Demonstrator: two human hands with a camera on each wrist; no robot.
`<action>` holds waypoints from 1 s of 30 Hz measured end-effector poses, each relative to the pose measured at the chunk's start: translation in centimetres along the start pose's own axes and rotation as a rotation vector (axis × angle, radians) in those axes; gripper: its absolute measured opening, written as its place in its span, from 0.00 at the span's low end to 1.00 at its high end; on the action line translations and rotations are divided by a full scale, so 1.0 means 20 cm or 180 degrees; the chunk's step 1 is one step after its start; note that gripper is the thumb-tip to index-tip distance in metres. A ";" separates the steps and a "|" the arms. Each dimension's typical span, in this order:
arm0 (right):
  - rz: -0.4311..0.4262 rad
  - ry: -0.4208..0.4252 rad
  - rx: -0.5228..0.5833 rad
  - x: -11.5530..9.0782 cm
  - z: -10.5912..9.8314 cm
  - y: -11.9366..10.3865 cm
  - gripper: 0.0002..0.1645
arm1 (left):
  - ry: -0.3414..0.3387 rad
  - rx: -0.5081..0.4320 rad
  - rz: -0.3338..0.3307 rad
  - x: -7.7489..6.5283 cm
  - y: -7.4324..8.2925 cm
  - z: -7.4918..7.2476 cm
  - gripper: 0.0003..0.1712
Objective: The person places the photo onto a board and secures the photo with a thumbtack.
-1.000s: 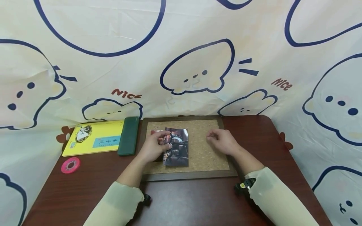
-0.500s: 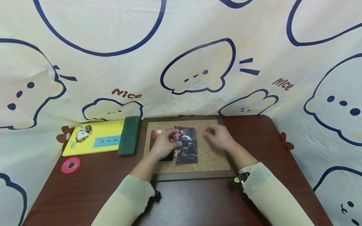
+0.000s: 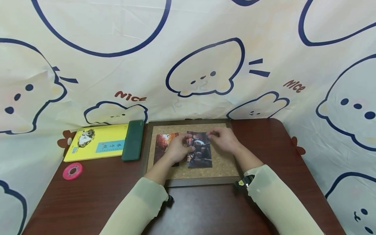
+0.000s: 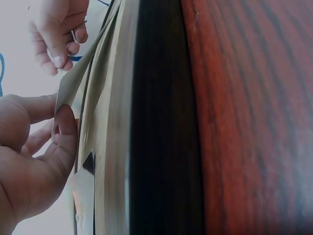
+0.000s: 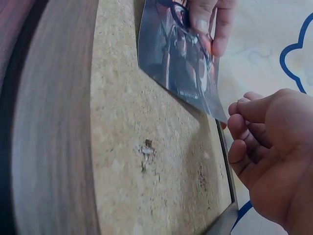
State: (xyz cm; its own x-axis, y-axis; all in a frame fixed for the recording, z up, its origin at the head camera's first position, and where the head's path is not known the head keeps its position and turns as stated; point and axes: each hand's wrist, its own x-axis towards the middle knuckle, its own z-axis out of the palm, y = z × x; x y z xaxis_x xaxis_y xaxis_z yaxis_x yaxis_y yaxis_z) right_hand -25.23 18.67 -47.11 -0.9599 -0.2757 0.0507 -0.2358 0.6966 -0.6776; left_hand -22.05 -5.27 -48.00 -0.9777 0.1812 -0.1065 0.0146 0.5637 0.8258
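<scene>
My left hand point(image 3: 177, 148) pinches the left edge of a glossy photo point(image 3: 200, 155) of a dark motorcycle, tilted over the right-centre of a framed cork board point(image 3: 226, 166). In the left wrist view the photo's pale back point(image 4: 73, 83) stands up off the cork between thumb and fingers. My right hand point(image 3: 224, 140) is at the photo's top right corner, thumb and forefinger pressed together on a tiny pin-like thing point(image 5: 242, 100); its kind is hard to make out. A second photo point(image 3: 162, 145), orange and dark, lies on the board's left side, partly hidden by my left hand.
Left of the board lie a dark green case point(image 3: 133, 140) and a yellow book point(image 3: 97, 142), the case overlapping the book's edge. A pink roll of tape point(image 3: 72, 171) sits nearer on the brown table point(image 3: 202, 209). A patterned cloth point(image 3: 202, 111) hangs close behind the board.
My left hand has carried the motorcycle photo rightward, uncovering the orange photo. My right hand has moved slightly left and up, to the photo's corner.
</scene>
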 end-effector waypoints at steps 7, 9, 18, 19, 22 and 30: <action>0.0067 -0.0066 -0.0125 0.05 0.02 -0.03 0.08 | 0.0057 0.0189 0.0005 0.04 0.01 0.04 0.31; 0.0055 -0.0071 -0.0115 0.06 0.03 -0.04 0.09 | 0.0052 0.0231 0.0010 0.05 0.01 0.05 0.31; 0.0089 -0.0170 -0.0052 0.12 0.06 -0.05 0.12 | 0.0103 0.0474 0.0103 0.07 0.03 0.09 0.29; 0.0097 -0.0172 -0.0081 0.13 0.06 -0.05 0.12 | 0.0118 0.0494 0.0122 0.08 0.03 0.09 0.29; 0.0132 -0.0193 -0.0159 0.15 0.06 -0.05 0.11 | 0.0163 0.0547 0.0160 0.09 0.02 0.11 0.29; 0.0283 -0.0323 -0.0300 0.18 0.07 -0.04 0.09 | 0.0215 0.0643 0.0138 0.10 0.02 0.13 0.29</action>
State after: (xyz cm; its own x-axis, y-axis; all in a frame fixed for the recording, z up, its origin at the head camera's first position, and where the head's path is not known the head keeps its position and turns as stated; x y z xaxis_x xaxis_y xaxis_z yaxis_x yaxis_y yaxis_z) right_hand -28.25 16.11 -47.44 -0.9585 -0.2725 -0.0841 -0.1685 0.7790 -0.6040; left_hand -23.42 -2.56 -49.30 -0.9869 0.1583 -0.0303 0.0921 0.7078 0.7003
